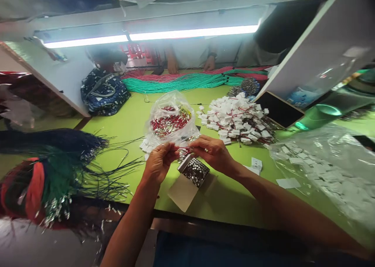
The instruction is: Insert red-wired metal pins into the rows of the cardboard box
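Between my two hands a short red wire [183, 147] is stretched level above the table. My left hand [160, 159] is closed in a pinch on its left end, and my right hand [211, 152] pinches the right end. Just below them lies an open cardboard box [183, 193] filled with small shiny metal parts [195, 171]. Behind my hands sits a clear plastic bag [172, 99] of short red wires [170, 124] with metal ends. A heap of white connectors [237, 116] on red wires is to the right. My fingers hide the wire's ends.
Dark blue and green wire bundles [58, 181] hang over the left front edge. Green and pink wires [175, 81] run across the back, near another person's hands [209, 63]. A plastic bag of white parts [331, 177], a phone-like black slab [279, 109] and a green bottle [328, 109] stand right.
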The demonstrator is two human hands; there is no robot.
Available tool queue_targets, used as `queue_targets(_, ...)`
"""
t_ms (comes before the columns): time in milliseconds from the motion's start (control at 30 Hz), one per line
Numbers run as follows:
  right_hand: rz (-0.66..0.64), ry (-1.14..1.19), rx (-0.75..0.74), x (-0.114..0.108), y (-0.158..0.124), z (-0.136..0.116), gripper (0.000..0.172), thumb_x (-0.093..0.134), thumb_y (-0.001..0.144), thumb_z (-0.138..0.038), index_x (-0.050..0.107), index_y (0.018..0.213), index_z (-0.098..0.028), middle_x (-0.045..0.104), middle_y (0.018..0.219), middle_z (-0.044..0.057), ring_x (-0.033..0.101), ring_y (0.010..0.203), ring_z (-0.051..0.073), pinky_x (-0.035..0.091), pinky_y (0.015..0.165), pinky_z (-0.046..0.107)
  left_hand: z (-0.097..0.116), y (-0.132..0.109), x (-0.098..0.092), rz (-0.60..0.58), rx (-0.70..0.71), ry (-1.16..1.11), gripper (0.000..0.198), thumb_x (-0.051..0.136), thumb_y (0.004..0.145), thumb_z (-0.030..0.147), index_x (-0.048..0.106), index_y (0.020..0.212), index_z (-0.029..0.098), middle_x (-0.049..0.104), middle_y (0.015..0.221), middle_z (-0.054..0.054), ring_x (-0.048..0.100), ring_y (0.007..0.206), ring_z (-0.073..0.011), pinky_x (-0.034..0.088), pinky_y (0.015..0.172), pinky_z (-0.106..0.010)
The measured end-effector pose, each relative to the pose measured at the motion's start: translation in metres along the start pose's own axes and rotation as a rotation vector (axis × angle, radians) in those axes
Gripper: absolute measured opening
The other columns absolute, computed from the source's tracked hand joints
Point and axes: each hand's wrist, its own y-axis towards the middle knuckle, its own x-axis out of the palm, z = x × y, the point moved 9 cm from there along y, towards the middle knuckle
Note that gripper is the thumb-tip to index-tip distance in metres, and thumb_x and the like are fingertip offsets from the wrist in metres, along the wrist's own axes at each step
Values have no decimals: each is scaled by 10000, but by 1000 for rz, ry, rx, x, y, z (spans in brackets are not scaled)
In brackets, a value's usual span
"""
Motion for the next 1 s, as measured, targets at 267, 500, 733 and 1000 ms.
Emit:
queue_targets(267,-1,80,62,-9,4,12,132,580,852,-186,697,890,-139,639,776,35,577,675,104,451,634,225,5,-1,16,-164,63,95,357,833,542,323,704,820,141,728,896,-73,642,658,-112,539,643,-229)
queue_targets(500,-75,-77,-39,-9,5,-5,187,501,902,-176,672,974,-149,634,834,53,576,793,130,458,701,238,-10,-2,28,-181,22,260,441,805,581,302,660,965,140,700,803,-52,623,613,-110,527,633,-249)
queue_targets(733,-166,-270,-31,-19,7,-9,154,505,911,-189,655,924,-158,608,839,43,552,726,108,421,642,220,60,-43,36,53,801,1044,451,690,709,340,610,1140,231,592,1239,-87,500,1191,-254,355,1051,-415)
queue_targets(1000,-246,-458,-213,4,0,-36,197,393,931,-89,585,909,-130,571,768,31,544,697,125,415,616,230,23,-30,47,-154,495,1164,480,559,779,450,616,1201,231,706,1051,-54,625,1029,-260,469,923,-379)
